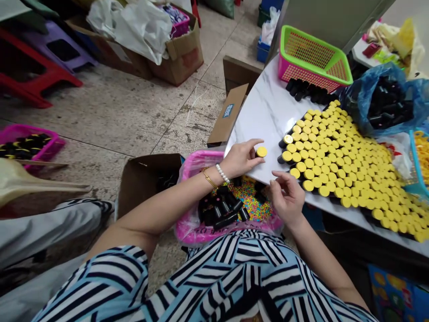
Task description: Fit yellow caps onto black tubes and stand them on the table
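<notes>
By the left hand (238, 158), 1 yellow-capped piece (262, 152) is gripped between thumb and fingers, near the rounded left end of the white table (259, 107); whether the tabletop is touched by it cannot be told. A pearl bracelet (223, 173) and a gold bangle (210, 179) are worn on that arm. The right hand (288, 197) is held at the table's near edge, its fingers loosely curled, with nothing seen in its grasp. Just beside it, many yellow-capped black tubes (355, 165) are stood closely packed, spread along the near edge toward the right. At the far edge, a green-and-pink basket (303, 69) is set, with black parts (310, 91) lying just in front; to its right, a blue bag (360, 100) is filled with black pieces (390, 100). Below the near edge, by the left end, colored beads (250, 197) and black cylinders (231, 210) are held in a pink tub (197, 157).
</notes>
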The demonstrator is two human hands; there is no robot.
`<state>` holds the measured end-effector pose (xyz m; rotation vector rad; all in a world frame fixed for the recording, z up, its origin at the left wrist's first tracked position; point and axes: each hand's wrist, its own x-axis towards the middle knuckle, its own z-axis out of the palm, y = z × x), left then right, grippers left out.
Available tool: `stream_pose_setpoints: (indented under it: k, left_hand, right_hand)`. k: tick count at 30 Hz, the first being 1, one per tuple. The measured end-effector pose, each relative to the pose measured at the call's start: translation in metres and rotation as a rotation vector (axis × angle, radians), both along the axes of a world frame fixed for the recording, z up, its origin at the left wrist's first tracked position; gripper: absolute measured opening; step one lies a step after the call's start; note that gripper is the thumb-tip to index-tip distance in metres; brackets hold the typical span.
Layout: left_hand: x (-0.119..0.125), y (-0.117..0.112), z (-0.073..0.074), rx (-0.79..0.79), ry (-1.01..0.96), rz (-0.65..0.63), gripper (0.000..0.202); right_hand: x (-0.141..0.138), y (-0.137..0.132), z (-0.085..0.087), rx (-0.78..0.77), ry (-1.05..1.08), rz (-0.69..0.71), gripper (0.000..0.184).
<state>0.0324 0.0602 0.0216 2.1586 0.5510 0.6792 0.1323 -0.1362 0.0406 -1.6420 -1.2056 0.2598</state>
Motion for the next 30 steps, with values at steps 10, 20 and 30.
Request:
stream_pose_setpoints:
  k: [10, 20, 30]
  left_hand:
    - [0.025, -0.01, -0.006, 0.111, 0.09, 0.054, 0.038]
    - [-0.032, -0.078, -0.026, 0.305, 0.093, -0.343, 0.028]
    - [-0.043, -0.076, -0.081, 0.157, 0.435, -0.725, 0.061]
  right_hand:
    - [0.008, -0.064, -0.057, -0.554, -0.342, 0.169, 0.025]
    - [0.013, -0.038, -0.097, -0.832, -0.378, 0.266, 0.041]
    - [0.029, -0.035, -0.099, -0.819, -0.554, 0.007, 0.048]
